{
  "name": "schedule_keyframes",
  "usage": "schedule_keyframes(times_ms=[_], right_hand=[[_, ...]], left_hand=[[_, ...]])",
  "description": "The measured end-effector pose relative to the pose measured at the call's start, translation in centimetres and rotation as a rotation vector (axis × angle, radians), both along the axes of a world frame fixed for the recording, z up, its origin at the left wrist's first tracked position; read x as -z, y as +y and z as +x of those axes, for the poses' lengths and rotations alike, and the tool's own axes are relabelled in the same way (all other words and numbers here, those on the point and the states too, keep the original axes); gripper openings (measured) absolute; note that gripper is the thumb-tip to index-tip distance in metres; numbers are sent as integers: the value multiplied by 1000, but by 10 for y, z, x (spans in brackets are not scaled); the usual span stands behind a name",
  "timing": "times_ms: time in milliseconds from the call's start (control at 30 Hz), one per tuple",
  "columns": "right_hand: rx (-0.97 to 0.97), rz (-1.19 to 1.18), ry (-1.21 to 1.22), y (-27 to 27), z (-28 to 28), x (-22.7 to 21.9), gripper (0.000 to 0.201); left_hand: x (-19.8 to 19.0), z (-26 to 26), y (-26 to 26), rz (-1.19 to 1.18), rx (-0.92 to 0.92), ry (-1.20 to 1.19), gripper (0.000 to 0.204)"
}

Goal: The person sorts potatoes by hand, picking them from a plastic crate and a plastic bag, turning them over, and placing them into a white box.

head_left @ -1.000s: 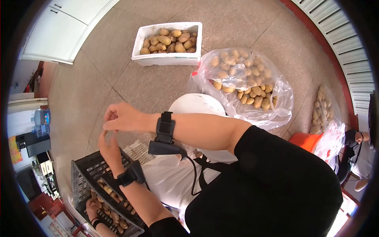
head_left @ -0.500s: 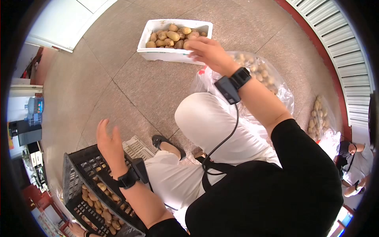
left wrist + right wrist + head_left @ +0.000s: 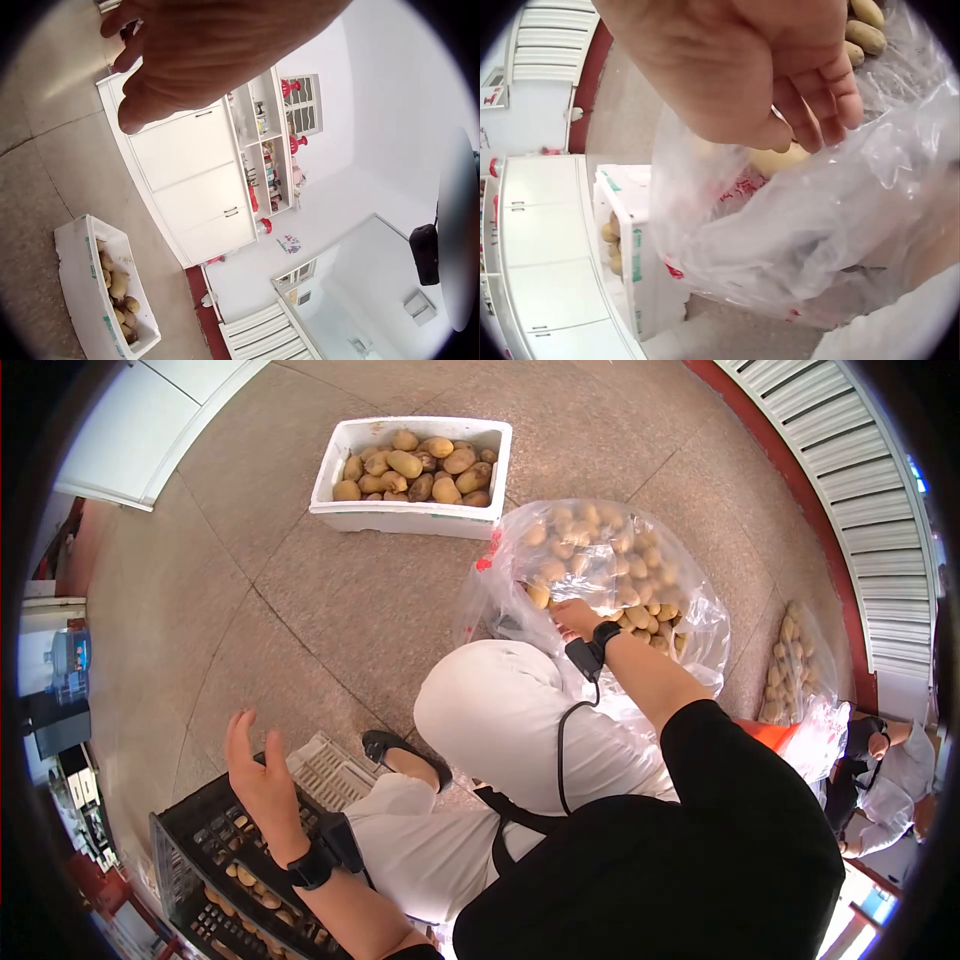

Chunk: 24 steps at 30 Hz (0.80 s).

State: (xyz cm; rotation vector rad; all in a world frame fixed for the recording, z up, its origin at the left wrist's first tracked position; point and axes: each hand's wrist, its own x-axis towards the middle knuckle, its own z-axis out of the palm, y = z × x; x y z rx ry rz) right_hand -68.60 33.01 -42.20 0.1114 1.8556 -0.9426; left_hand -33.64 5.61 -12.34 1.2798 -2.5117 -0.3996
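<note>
My left hand [image 3: 262,785] is raised over the black crate's upper edge, with fingers spread and nothing held; in the left wrist view the same hand [image 3: 217,52] is empty. At the mouth of the clear plastic bag [image 3: 705,630], which holds many potatoes [image 3: 650,622], is my right hand [image 3: 577,619]. The right wrist view shows this hand [image 3: 742,75] with loosely bent fingers over the crumpled plastic [image 3: 802,232]. A yellowish potato [image 3: 778,160] lies just below the thumb, partly behind film. Whether the fingertips touch the plastic is unclear.
A white foam box [image 3: 405,518] of potatoes stands on the floor ahead. The black crate [image 3: 205,810] with potatoes is at lower left, beside a pale slatted crate [image 3: 330,772]. Another potato bag [image 3: 797,665] lies to the right. Another person [image 3: 895,790] is at the right edge.
My right hand moved from beside my left hand, past the foam box, to the plastic bag's mouth. The left hand remains near the black crate, its fingers more spread than at first.
</note>
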Motion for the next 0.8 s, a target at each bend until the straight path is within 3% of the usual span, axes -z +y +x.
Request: schedule_keyframes(times_ms=[67,133,267,300,333,400,433,500,533,600,733,800], right_hand=[[22,-36,-36,0,0,17,13],[-93,-15,131,-4,-6,33,13],[-73,98,218,-18,-26,30,43],[-206,166,295,-17,-37,36,55],[-207,166,292,-17,-45,42,55],[-278,139,1060,-17,-54,53,54],[-279,140,1056,-24,-56,40,54],[-85,208,949,-36,-62,17,47],[-86,211,947,-32,-63,25,47],[-268,183,915,-27,-62,45,34],[-345,122,804,-24,-45,74,32],[-425,206,811,-29,-35,84,36]], left_hand=[[-1,-6,0,9,2,-17,30],[1,-10,-1,14,10,-25,30],[0,-18,-2,7,20,-51,30],[0,-20,-2,6,18,-54,30],[0,-22,-1,8,15,-59,30],[-1,-26,-2,12,12,-71,30],[-2,-27,-2,20,6,-83,30],[-1,-30,-3,32,2,-99,30],[0,-31,-4,31,8,-103,31],[2,-33,-6,29,12,-111,31],[5,-38,-7,21,48,-136,31],[4,-44,-5,42,50,-140,31]])
